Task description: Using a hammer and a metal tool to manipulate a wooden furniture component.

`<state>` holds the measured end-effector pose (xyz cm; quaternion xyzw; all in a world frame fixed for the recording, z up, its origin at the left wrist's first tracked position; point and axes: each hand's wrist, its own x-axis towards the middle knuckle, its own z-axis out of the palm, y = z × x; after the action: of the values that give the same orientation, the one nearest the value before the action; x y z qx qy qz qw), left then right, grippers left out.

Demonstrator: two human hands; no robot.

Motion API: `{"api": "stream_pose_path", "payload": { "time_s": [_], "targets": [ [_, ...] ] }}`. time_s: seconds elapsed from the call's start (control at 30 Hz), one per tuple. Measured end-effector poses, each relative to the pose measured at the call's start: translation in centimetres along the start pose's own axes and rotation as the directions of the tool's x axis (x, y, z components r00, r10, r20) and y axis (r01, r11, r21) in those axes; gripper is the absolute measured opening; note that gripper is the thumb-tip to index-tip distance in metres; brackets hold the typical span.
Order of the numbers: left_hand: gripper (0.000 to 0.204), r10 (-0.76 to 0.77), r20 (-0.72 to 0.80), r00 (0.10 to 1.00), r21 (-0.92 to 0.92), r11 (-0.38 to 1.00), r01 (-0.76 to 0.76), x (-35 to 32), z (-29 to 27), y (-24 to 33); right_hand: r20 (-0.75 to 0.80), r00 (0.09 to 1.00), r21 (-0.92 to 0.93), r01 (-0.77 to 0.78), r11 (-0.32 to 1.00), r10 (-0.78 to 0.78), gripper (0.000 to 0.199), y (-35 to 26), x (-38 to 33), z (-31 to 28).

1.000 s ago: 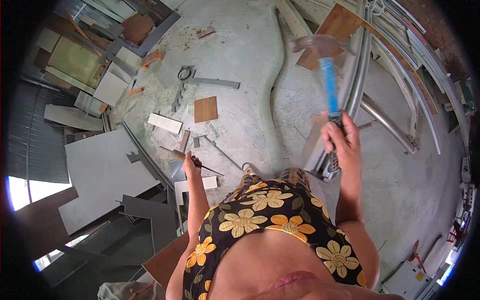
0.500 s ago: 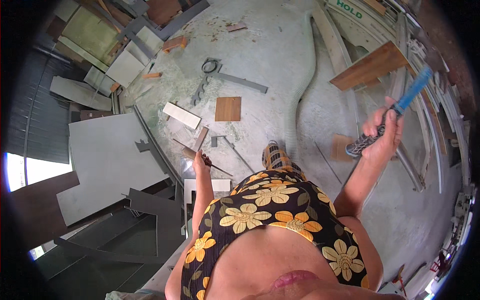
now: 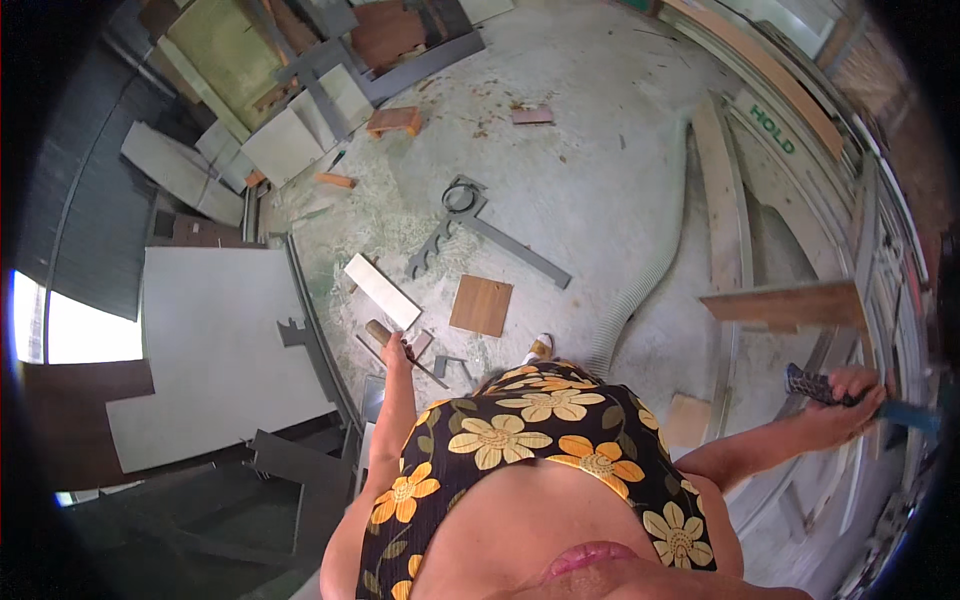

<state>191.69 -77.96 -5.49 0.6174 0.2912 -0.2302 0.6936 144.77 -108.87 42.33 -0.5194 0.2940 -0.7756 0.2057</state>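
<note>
My left hand, at left of centre, is closed around a slim tool with a brown wooden-looking grip and a thin dark rod; its exact kind is unclear. My right hand reaches far out to the right and wraps round a long tool with a dark patterned handle. The tool's flat blue end points outward, slightly blurred, beside the stacked strips. Past my left hand lie a white board strip and a square brown wooden panel on the floor.
A ribbed hose runs along the floor right of my foot. Ahead lies a grey notched bracket. A brown plank juts from the long strips at right. Large grey panels stand at left.
My right hand has swung outward and down to the right, taking the blue-ended tool from an upward slant to nearly level. The view has shifted; my left hand keeps its tool.
</note>
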Motion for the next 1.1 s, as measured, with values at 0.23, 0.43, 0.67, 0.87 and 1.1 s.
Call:
{"api": "stream_pose_path", "payload": {
  "time_s": [0.23,0.43,0.67,0.87,1.1],
  "targets": [
    [0.022,-0.076,-0.380,0.922,0.079,0.990,0.114,5.9,0.8,-3.1,0.069,0.997,-0.134,0.052,0.990,-0.043,0.035,7.9,3.1,12.7],
    [0.029,0.013,-0.504,0.864,0.284,0.947,0.151,9.8,4.0,-7.7,0.213,0.977,-0.193,0.016,0.981,0.026,0.031,17.6,4.9,21.0],
    [0.033,0.150,-0.489,0.860,0.425,0.901,0.085,17.5,18.9,-3.7,0.187,0.982,-0.100,0.021,0.995,-0.002,0.030,30.2,7.2,38.0],
    [0.041,0.172,-0.489,0.855,0.492,0.864,0.108,27.8,35.1,5.5,0.398,0.917,0.053,0.013,0.999,-0.033,0.025,39.7,10.5,57.2],
    [0.043,0.463,-0.184,0.867,0.689,0.690,-0.222,29.6,55.2,22.7,0.486,0.872,0.031,-0.087,0.996,0.061,0.031,49.4,8.8,77.3]
  ]
}}
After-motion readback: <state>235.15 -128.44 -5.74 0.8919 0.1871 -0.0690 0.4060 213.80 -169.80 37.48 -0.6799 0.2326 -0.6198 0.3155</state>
